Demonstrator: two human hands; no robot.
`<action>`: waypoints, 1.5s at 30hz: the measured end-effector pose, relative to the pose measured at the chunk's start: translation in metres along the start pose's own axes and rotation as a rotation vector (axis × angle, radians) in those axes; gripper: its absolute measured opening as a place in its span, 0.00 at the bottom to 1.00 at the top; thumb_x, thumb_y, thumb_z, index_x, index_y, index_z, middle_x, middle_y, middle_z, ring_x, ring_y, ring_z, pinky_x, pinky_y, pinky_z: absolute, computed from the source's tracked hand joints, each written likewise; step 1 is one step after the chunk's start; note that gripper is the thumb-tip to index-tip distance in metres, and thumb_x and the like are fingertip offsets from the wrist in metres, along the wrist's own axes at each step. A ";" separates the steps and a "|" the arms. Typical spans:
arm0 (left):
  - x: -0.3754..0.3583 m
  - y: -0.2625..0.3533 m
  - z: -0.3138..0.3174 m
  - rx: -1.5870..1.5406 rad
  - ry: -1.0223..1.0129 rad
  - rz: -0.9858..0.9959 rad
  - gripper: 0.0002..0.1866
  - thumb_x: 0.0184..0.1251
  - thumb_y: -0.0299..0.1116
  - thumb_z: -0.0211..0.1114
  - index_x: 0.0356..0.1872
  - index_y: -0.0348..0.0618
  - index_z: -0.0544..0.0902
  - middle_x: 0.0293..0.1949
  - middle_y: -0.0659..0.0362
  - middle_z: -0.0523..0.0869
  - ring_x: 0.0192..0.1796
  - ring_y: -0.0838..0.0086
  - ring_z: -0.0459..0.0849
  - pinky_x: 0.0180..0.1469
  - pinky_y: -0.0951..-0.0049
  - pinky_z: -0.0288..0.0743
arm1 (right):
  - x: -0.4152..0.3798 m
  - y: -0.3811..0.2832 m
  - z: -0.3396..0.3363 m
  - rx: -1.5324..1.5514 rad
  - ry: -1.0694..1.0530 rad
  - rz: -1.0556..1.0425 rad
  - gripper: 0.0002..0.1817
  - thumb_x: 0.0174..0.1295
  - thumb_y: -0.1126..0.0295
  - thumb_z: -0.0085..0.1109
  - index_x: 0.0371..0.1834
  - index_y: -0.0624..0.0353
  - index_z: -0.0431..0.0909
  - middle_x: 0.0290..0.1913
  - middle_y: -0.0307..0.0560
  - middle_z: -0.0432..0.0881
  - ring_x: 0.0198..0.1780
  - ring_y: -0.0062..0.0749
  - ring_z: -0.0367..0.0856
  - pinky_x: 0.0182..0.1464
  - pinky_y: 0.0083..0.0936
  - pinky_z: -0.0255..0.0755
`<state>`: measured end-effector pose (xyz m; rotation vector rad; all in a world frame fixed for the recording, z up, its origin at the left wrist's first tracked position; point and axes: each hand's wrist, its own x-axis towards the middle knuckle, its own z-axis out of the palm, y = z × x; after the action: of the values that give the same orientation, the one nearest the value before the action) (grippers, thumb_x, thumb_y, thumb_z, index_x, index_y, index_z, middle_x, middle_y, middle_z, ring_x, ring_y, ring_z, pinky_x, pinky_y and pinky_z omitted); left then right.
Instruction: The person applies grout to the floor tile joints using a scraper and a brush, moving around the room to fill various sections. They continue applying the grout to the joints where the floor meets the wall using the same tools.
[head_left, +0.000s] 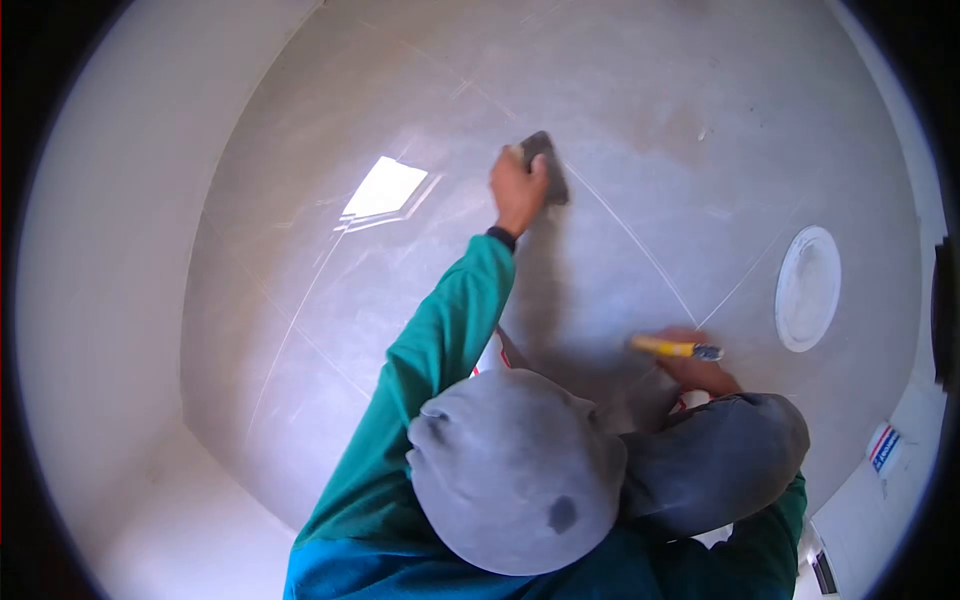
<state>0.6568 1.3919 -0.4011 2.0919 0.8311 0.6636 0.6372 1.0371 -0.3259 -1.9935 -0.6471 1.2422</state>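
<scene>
Stretched forward over the grey tiled floor, my left hand is closed round a dark rectangular block, which sits close over a pale tile joint. Near my knees, my right hand is closed and partly blurred. It grips a yellow-handled tool with a dark, speckled end pointing right; its exact kind does not show. My bent knees, in grey trousers, cover part of the floor below both hands.
A round white disc lies on the tiles to the right. Beyond it, a small white packet with red and blue print is near the right wall. A pale wall rises at left. Bright window light reflects off the floor.
</scene>
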 end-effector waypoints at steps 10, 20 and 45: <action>-0.001 -0.033 -0.176 -0.568 -0.189 -0.155 0.12 0.60 0.36 0.59 0.27 0.36 0.71 0.22 0.58 0.74 0.27 0.73 0.71 0.32 0.70 0.67 | 0.123 -0.131 -0.028 -0.907 0.491 -0.581 0.13 0.48 0.75 0.59 0.40 0.59 0.79 0.41 0.50 0.80 0.44 0.45 0.78 0.48 0.32 0.72; -0.221 -0.088 -0.439 -0.608 0.029 -0.500 0.13 0.61 0.38 0.60 0.25 0.39 0.71 0.20 0.66 0.70 0.24 0.84 0.65 0.25 0.78 0.61 | -0.056 -0.367 0.092 -0.868 0.498 -0.501 0.25 0.52 0.69 0.48 0.58 0.55 0.63 0.62 0.51 0.65 0.62 0.43 0.65 0.62 0.30 0.59; -0.101 -0.015 -0.304 -0.506 0.614 -0.877 0.12 0.62 0.37 0.62 0.30 0.39 0.73 0.26 0.67 0.72 0.29 0.85 0.66 0.31 0.82 0.63 | 0.438 -0.392 0.114 -0.247 0.059 -0.761 0.16 0.47 0.69 0.55 0.43 0.50 0.75 0.32 0.48 0.80 0.32 0.42 0.79 0.33 0.34 0.73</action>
<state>0.3793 1.4659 -0.2595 0.9054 1.5762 0.8884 0.6963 1.6328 -0.3052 -1.6870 -1.4140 0.6562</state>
